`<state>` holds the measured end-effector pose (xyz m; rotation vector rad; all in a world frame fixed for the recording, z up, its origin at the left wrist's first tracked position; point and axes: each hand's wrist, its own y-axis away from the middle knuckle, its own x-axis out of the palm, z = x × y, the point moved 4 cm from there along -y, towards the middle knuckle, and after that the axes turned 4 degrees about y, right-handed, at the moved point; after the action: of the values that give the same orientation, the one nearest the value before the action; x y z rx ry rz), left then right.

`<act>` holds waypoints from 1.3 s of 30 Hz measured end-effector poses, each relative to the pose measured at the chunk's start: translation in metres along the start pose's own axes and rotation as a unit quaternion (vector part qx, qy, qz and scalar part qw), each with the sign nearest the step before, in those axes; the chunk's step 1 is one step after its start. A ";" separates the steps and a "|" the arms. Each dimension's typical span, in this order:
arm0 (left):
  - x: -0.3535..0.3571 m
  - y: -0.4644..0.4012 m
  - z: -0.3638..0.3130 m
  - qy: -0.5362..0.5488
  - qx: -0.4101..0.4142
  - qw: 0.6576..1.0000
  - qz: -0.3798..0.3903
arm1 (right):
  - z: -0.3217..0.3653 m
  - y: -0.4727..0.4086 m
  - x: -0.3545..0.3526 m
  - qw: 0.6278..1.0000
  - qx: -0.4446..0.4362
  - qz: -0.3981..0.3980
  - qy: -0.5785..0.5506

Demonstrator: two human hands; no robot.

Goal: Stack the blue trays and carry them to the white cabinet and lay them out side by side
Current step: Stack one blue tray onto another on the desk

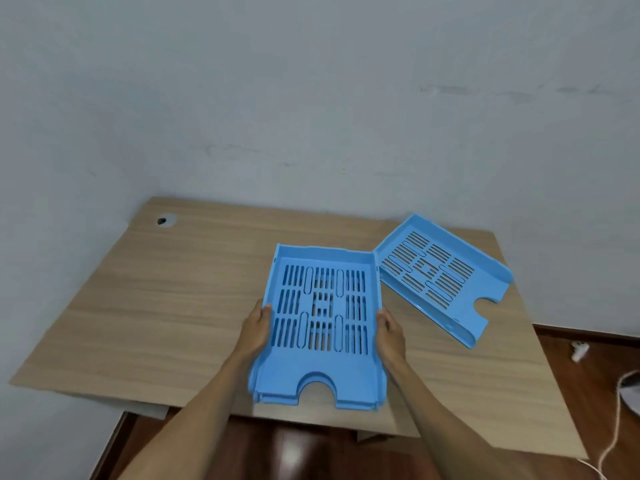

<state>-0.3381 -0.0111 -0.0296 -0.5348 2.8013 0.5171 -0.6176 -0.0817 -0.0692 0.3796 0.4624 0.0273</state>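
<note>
A stack of blue slotted trays (322,362) is held over the middle of the wooden desk (156,306), its notched front edge toward me. My left hand (256,327) grips the stack's left wall, thumb on the rim. My right hand (389,332) grips its right wall the same way. At least two layers show at the stack's front edge. A single blue tray (485,271) lies on the desk to the right, turned at an angle, its corner touching the stack's far right corner. The white cabinet is not in view.
The desk stands against a pale wall (311,98). A cable hole (162,221) sits at the desk's far left. Dark wooden floor (294,455) shows below the desk's near edge. A white cord (614,431) and a small white object (580,351) lie on the floor at right.
</note>
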 end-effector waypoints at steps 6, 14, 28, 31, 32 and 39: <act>-0.006 -0.005 -0.005 -0.015 0.000 1.000 0.011 | 0.038 0.012 -0.003 1.000 -0.005 -0.019 -0.001; -0.008 -0.002 0.000 -0.007 0.010 1.000 0.012 | 0.033 -0.001 0.000 0.999 -0.003 -0.025 0.029; -0.016 -0.013 -0.003 -0.002 -0.004 1.000 0.027 | 0.035 0.014 0.001 1.000 -0.011 0.019 -0.004; -0.018 -0.016 -0.004 -0.006 -0.002 1.000 0.022 | 0.042 0.027 0.003 1.000 -0.028 0.006 -0.012; -0.017 -0.015 -0.007 0.000 0.003 1.000 0.015 | 0.046 0.028 0.004 0.999 -0.033 -0.006 -0.015; -0.016 -0.018 -0.010 -0.005 0.026 1.000 -0.017 | 0.051 0.018 0.010 0.999 -0.048 -0.021 -0.006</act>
<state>-0.3186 -0.0256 -0.0208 -0.5676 2.7823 0.4379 -0.5849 -0.0816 -0.0255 0.2759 0.4551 0.0064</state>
